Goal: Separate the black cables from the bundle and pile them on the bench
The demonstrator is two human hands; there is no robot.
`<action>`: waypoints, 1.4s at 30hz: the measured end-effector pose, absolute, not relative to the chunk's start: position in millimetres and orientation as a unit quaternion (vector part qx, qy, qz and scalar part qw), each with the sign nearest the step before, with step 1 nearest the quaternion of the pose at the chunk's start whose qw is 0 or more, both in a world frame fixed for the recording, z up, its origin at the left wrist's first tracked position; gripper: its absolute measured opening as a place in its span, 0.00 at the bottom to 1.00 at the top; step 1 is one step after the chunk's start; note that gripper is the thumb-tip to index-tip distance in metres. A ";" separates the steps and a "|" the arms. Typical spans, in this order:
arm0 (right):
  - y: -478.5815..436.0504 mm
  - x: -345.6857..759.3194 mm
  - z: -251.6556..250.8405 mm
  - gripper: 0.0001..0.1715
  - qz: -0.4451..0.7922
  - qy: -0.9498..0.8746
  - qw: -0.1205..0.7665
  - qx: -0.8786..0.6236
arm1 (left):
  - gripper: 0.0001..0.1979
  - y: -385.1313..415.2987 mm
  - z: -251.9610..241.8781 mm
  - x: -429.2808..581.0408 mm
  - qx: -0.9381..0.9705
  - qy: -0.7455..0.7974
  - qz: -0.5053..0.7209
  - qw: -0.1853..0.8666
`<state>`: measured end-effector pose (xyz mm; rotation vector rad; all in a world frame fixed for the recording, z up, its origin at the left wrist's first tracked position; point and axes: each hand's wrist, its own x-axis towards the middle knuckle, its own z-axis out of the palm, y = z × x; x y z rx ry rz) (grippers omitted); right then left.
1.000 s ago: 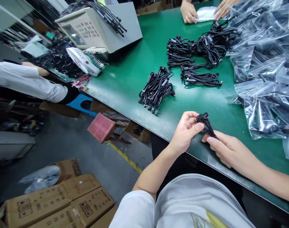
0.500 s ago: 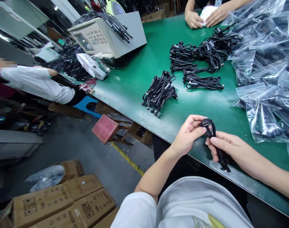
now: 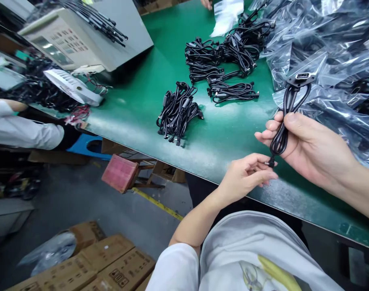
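Observation:
My right hand (image 3: 312, 145) is closed around a folded black cable (image 3: 289, 106), thumb on top. Above the fingers, the cable's socket end (image 3: 302, 76), with a flat mounting flange, points upward. A small angled plug (image 3: 271, 162) hangs at the lower end of the bundle. My left hand (image 3: 248, 173) has its thumb and fingers closed about this plug, close to the table's front edge. To the left, a pile of similar black cables (image 3: 179, 111) lies on the green table (image 3: 136, 121). More cable bundles (image 3: 233, 92) lie further back.
Clear plastic bags with black cables (image 3: 312, 44) cover the right side. A beige tester (image 3: 117, 36) and a white fan (image 3: 69, 87) stand at left. Another person's hand (image 3: 206, 4) is near a white bag (image 3: 227, 16). Below are a red-topped stool (image 3: 120, 173) and cartons (image 3: 111, 258).
My right hand has raised and turned the cable, so its socket end now points up. My left hand has shifted from the socket end to the small plug. The view has swung right.

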<state>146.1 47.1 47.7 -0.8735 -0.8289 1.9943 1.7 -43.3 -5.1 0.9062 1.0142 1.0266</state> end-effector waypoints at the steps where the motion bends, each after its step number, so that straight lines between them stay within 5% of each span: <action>1: 46.0 146.4 47.7 0.08 0.792 -0.326 0.390 -0.339 | 0.20 -44.2 -6.0 4.7 0.399 0.457 0.461 0.648; 8: 43.9 149.1 50.7 0.19 0.790 -0.376 0.374 -0.307 | 0.16 -54.4 -18.5 11.1 0.412 0.542 0.544 0.491; 42: 44.1 150.2 41.9 0.19 0.803 -0.319 0.368 -0.344 | 0.17 -53.8 -16.0 10.3 0.386 0.541 0.531 0.526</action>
